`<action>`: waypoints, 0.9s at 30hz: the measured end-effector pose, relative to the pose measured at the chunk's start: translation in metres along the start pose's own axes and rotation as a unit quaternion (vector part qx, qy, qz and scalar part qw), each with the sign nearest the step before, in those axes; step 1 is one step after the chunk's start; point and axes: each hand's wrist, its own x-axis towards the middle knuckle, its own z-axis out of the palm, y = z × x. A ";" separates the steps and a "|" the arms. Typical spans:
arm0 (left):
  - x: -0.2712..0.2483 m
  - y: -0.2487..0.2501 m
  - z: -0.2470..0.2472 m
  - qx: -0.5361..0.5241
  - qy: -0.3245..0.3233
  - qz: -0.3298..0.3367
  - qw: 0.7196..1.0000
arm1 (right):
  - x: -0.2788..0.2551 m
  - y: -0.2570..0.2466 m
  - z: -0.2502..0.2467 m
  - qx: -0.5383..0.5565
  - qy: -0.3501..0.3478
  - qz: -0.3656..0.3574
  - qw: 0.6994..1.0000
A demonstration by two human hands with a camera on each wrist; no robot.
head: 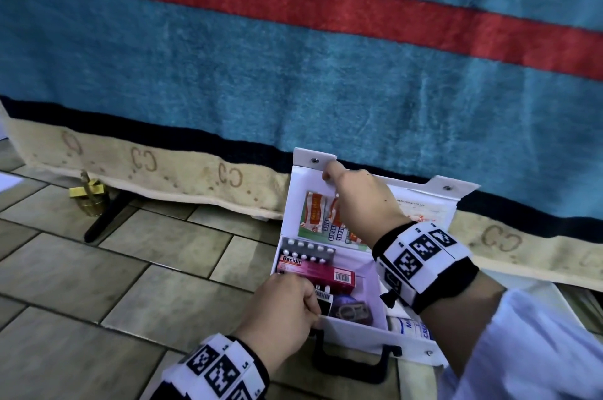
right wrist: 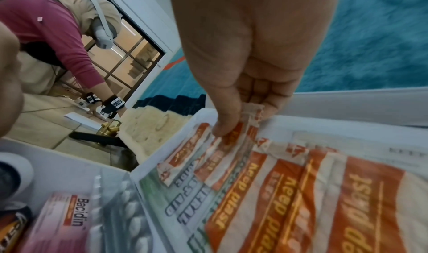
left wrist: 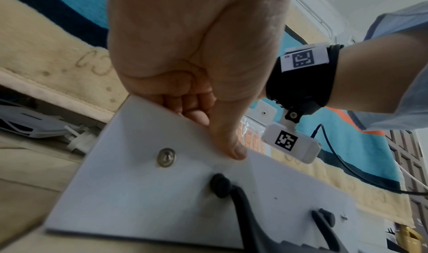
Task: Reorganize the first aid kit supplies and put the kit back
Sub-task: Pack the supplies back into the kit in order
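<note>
The white first aid kit (head: 355, 334) lies open on the tiled floor, its lid (right wrist: 347, 106) leaning back against a blanket. My left hand (head: 313, 311) grips the front wall near its left corner, thumb outside and fingers curled over the rim (left wrist: 208, 128). My right hand (head: 336, 190) is at the lid's top edge, where thumb and fingers pinch orange plaster strips (right wrist: 277, 192) lying against the lid's inside. In the tray are a pink Bacidin box (head: 313, 272), a blister pack (head: 306, 251), a bandage roll (head: 408, 327) and a dark round item (head: 349, 310).
A blue blanket (head: 293, 56) with a red stripe hangs behind the kit. The kit's black handle (head: 352, 363) points toward me. A brass object (head: 88, 197) and a black leg (head: 104, 220) are on the floor at left. Another person (right wrist: 57, 28) crouches farther left.
</note>
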 end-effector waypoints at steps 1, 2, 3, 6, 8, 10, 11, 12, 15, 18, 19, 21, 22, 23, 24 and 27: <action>0.000 0.001 0.000 0.004 0.000 -0.001 1.000 | 0.001 0.000 0.002 0.001 0.002 0.000 1.000; -0.001 0.001 -0.001 0.006 0.000 -0.001 1.000 | 0.001 0.001 0.005 -0.002 0.002 -0.002 1.000; -0.001 0.001 -0.001 0.008 0.000 -0.002 1.000 | 0.001 0.001 0.007 -0.006 -0.002 -0.004 1.000; -0.001 0.001 -0.001 0.013 -0.003 -0.009 1.000 | -0.001 0.001 0.010 -0.014 -0.018 -0.013 1.000; -0.002 0.002 -0.001 0.015 -0.003 -0.010 1.000 | -0.001 0.003 0.007 -0.005 -0.016 -0.011 1.000; -0.002 0.003 -0.001 0.014 0.001 -0.009 1.000 | 0.000 0.007 0.004 0.003 0.013 -0.002 1.000; -0.002 0.003 -0.001 0.014 0.002 -0.010 1.000 | 0.000 0.008 0.004 0.002 0.022 0.003 1.000; -0.003 0.004 -0.001 0.016 0.003 -0.011 1.000 | 0.001 0.009 0.004 0.001 0.024 0.007 1.000; -0.003 0.005 -0.002 0.019 0.000 -0.015 1.000 | 0.000 0.010 0.009 0.015 0.001 0.010 1.000; -0.003 0.007 -0.004 0.012 -0.004 -0.021 1.000 | 0.000 0.009 0.011 0.021 -0.017 0.001 1.000; -0.004 0.007 -0.004 0.013 -0.006 -0.021 1.000 | -0.001 0.010 0.011 0.023 -0.019 -0.004 1.000; -0.004 0.007 -0.004 0.017 -0.011 -0.024 1.000 | -0.005 0.012 0.006 0.035 -0.011 -0.004 0.999; -0.005 0.008 -0.004 0.022 -0.014 -0.026 0.999 | -0.010 0.014 0.001 0.050 -0.002 -0.002 0.999; -0.004 0.008 -0.004 0.025 -0.018 -0.030 0.999 | -0.017 0.017 -0.005 0.070 0.012 0.000 0.997; -0.004 0.008 -0.005 0.031 -0.022 -0.033 0.999 | -0.025 0.022 -0.012 0.093 0.031 0.007 0.995; -0.003 0.012 -0.005 0.076 -0.023 -0.029 0.996 | -0.063 0.051 -0.037 0.156 0.107 0.042 0.981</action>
